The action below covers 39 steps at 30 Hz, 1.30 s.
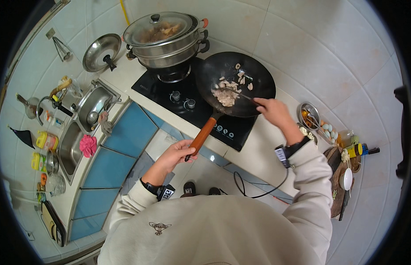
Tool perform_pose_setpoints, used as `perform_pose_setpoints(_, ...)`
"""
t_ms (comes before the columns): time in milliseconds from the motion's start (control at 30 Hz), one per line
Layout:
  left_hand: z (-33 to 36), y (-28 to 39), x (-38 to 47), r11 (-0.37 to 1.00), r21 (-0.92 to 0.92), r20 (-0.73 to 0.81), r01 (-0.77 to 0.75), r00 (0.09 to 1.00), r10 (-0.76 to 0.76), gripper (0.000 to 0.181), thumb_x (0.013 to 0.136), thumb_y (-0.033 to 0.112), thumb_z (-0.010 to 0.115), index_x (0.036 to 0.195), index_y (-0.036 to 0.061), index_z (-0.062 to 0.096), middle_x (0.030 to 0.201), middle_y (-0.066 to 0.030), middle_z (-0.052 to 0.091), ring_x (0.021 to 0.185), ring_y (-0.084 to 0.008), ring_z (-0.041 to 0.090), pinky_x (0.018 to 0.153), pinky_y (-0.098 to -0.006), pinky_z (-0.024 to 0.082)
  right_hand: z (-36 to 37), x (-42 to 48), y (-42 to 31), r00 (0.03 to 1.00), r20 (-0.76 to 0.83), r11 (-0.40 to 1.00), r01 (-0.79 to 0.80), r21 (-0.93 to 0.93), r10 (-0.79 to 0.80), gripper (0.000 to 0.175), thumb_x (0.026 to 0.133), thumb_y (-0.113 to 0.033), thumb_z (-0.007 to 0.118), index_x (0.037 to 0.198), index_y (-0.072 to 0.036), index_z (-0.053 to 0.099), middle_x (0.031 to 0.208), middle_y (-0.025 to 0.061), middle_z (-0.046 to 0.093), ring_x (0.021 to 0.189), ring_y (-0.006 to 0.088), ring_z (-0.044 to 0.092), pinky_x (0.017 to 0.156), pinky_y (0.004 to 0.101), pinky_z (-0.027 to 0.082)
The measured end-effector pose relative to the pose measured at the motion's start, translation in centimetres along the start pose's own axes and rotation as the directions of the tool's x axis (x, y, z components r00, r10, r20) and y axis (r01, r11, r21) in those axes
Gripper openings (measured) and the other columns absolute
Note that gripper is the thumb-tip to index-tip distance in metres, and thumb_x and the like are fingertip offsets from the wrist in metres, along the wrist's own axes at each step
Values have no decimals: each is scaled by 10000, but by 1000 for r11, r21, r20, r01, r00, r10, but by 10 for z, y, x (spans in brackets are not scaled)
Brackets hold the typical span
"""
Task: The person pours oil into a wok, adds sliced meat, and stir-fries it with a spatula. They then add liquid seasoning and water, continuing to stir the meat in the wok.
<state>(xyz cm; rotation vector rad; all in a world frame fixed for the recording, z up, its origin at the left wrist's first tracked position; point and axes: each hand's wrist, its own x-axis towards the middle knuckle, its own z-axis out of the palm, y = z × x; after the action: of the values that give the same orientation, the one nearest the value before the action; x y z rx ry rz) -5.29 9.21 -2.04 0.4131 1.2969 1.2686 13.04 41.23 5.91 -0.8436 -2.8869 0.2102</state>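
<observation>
My left hand [176, 153] grips the end of the orange-brown wooden handle [204, 134] of a black wok [258, 74]. The wok sits over the right side of a black glass gas hob [152, 88]. My right hand [273, 112] is closed around the handle of a spatula [242, 95], which slants down into the wok. Its far end is among pale pieces of cooked meat [226, 98]. More pieces are spread up the wok's far wall. The burner under the wok is hidden.
Behind, left of the wok, stands a lidded steel steamer [165, 54]. A steel lid [101, 53] leans on the wall. Right of the wok are a steel bowl [309, 111], several eggs [329, 131] and a wooden chopping board [338, 195] with a knife. A sink [71, 149] lies left.
</observation>
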Motion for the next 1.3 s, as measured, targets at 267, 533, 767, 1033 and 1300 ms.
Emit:
perform_pose_setpoints(267, 3, 1, 1, 1000, -27, -22, 4, 1000, -4, 410, 884, 256, 632, 1221, 49, 525, 945, -33, 633, 849, -123, 627, 728, -222, 500, -95, -49, 10, 981, 175, 993, 63, 97, -80, 287, 831, -238, 622, 1106, -165, 659, 923, 124, 675, 838, 325, 632, 724, 399, 495)
perform_pose_setpoints(533, 4, 1, 2, 1000, 6, -28, 8, 1000, -8, 362, 898, 223, 613, 1203, 40, 543, 943, -47, 638, 813, -118, 624, 735, -235, 513, 2, 27, 15, 975, -195, 986, -129, -110, 106, 255, 857, -250, 575, 1099, -203, 640, 862, 134, 671, 801, 337, 647, 681, 458, 514)
perform_pose_setpoints(767, 6, 2, 0, 1000, -10, -36, 3, 999, -3, 386, 899, 220, 610, 1228, 34, 533, 949, -53, 640, 803, -119, 623, 737, -246, 520, 32, 40, 6, 966, -250, 936, -147, -320, 66, 289, 853, -245, 580, 1135, -193, 618, 831, 143, 657, 751, 329, 653, 653, 440, 518)
perform_pose_setpoints(1033, 8, 1, -1, 1000, -14, -53, 4, 999, -5, 370, 898, 220, 608, 1201, 16, 548, 921, -38, 623, 772, -93, 604, 711, -213, 513, -75, -43, 7, 995, -46, 960, 73, -270, -89, 281, 817, -240, 628, 1094, -206, 654, 740, 107, 631, 743, 303, 633, 636, 425, 497)
perform_pose_setpoints(1300, 7, 1, 1, 1000, -25, -34, -8, 999, 7, 349, 895, 218, 615, 1174, 18, 555, 888, -34, 622, 757, -93, 602, 698, -210, 506, -61, -30, 25, 997, -11, 868, 62, -493, -77, 289, 801, -216, 629, 1087, -228, 670, 733, 95, 627, 726, 288, 631, 622, 415, 499)
